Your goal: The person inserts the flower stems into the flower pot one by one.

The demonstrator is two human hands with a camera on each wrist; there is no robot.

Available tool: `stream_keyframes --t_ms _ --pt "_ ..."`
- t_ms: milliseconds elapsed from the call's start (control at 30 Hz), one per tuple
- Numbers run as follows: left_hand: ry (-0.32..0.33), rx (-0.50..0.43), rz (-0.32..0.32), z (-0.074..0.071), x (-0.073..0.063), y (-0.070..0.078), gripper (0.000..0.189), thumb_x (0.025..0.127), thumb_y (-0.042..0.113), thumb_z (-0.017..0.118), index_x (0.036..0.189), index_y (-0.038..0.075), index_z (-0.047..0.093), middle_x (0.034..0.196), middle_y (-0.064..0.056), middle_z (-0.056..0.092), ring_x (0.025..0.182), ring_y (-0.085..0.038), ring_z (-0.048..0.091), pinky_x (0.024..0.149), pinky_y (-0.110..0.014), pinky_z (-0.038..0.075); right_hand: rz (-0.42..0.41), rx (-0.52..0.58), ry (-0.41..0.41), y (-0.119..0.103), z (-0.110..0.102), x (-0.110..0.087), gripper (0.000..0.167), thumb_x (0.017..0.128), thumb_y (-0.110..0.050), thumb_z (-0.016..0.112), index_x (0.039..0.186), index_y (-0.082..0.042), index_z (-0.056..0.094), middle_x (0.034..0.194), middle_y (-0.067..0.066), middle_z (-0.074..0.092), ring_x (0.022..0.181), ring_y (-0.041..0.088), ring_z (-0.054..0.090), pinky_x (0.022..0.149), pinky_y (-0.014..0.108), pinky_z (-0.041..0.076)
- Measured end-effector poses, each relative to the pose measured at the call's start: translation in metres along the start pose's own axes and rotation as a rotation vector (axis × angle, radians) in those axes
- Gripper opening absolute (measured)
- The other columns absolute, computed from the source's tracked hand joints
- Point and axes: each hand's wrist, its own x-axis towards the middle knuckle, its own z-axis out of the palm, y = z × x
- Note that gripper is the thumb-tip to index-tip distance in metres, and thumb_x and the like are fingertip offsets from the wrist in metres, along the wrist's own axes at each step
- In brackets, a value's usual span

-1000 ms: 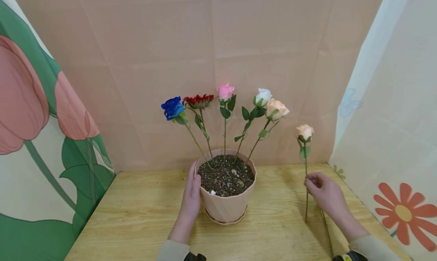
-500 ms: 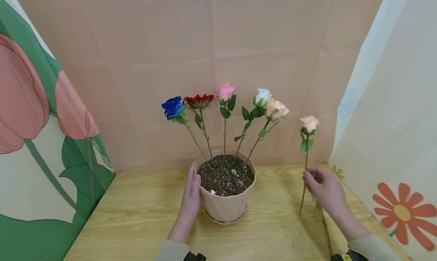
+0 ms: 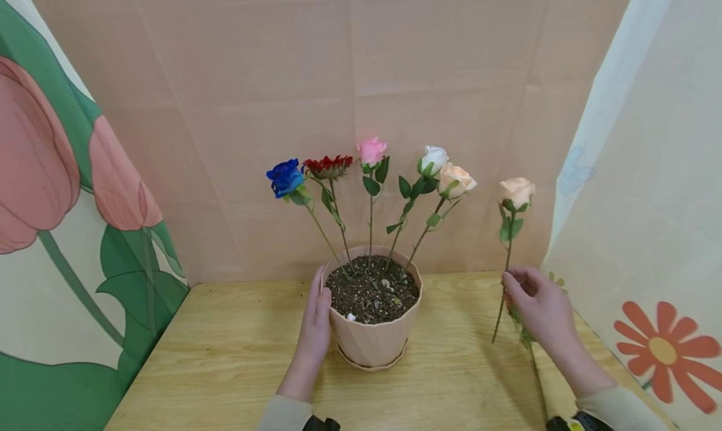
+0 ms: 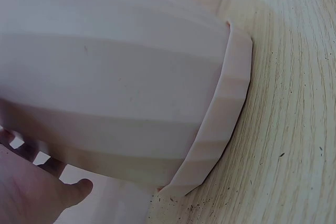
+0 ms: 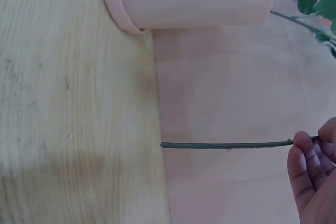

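Observation:
My right hand (image 3: 538, 306) pinches the thin stem of a pale peach rose (image 3: 516, 193) between thumb and fingers. The rose stands nearly upright to the right of the pot; in the right wrist view its bare stem end (image 5: 184, 145) points toward the table. My left hand (image 3: 314, 324) rests with extended fingers against the left side of a pink flower pot (image 3: 372, 343) filled with dark soil (image 3: 375, 296). Rising from the soil are a blue rose (image 3: 285, 178), a red flower (image 3: 329, 166), a pink rose (image 3: 372, 150), a white rose (image 3: 434, 160) and a peach rose (image 3: 457, 180).
Another green stem (image 3: 538, 374) with leaves lies on the wooden table (image 3: 225, 349) under my right forearm. A saucer (image 4: 223, 114) sits beneath the pot. Behind stands a plain pinkish backdrop (image 3: 254, 74), with flower-printed panels at both sides.
My right hand has lifted the peach rose upward and slightly right, and its stem's lower end has swung to the left. The left hand and pot have stayed in place.

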Motion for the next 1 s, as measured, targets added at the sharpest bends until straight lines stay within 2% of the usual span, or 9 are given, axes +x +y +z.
stream_keyframes --t_ms 100,400,600,800,1000 --pt "0.000 0.000 0.000 0.000 0.000 0.000 0.055 0.121 0.047 0.029 0.175 0.043 0.021 0.183 0.000 0.018 0.167 -0.039 0.016 0.128 -0.076 0.012 -0.001 0.030 0.014 -0.006 -0.003 0.000 0.032 0.114 -0.035 0.065 0.118 -0.005 0.075 0.085 0.005 0.076 0.073 0.014 0.071 0.066 0.015 0.050" --pt "0.001 0.003 -0.003 0.000 0.000 0.000 0.054 0.121 0.048 0.030 0.175 0.045 0.021 0.183 0.000 0.018 0.167 -0.040 0.016 0.128 -0.076 0.012 -0.036 0.077 0.067 -0.029 -0.015 0.002 0.030 0.112 -0.032 0.068 0.121 -0.004 0.076 0.093 0.007 0.079 0.077 0.001 0.070 0.065 0.013 0.054" --pt "0.002 0.007 -0.012 0.000 0.000 0.000 0.054 0.121 0.050 0.029 0.175 0.046 0.022 0.183 0.001 0.018 0.167 -0.040 0.016 0.128 -0.076 0.012 -0.065 0.109 0.099 -0.046 -0.022 0.004 0.025 0.111 -0.028 0.070 0.118 -0.005 0.076 0.091 0.003 0.079 0.075 0.000 0.071 0.061 0.015 0.054" --pt "0.006 0.003 -0.005 0.000 0.000 0.001 0.055 0.121 0.048 0.029 0.175 0.044 0.022 0.183 -0.001 0.019 0.166 -0.040 0.017 0.128 -0.076 0.012 -0.089 0.122 0.099 -0.060 -0.027 0.006 0.023 0.111 -0.026 0.070 0.117 -0.005 0.076 0.092 0.005 0.079 0.076 0.004 0.072 0.063 0.014 0.055" --pt "0.005 0.001 0.004 0.000 -0.001 0.000 0.055 0.121 0.047 0.029 0.176 0.043 0.022 0.183 0.000 0.019 0.166 -0.040 0.017 0.128 -0.076 0.012 -0.116 0.155 0.082 -0.078 -0.031 0.008 0.025 0.111 -0.026 0.070 0.120 -0.004 0.075 0.094 -0.002 0.079 0.078 0.004 0.074 0.066 0.014 0.058"
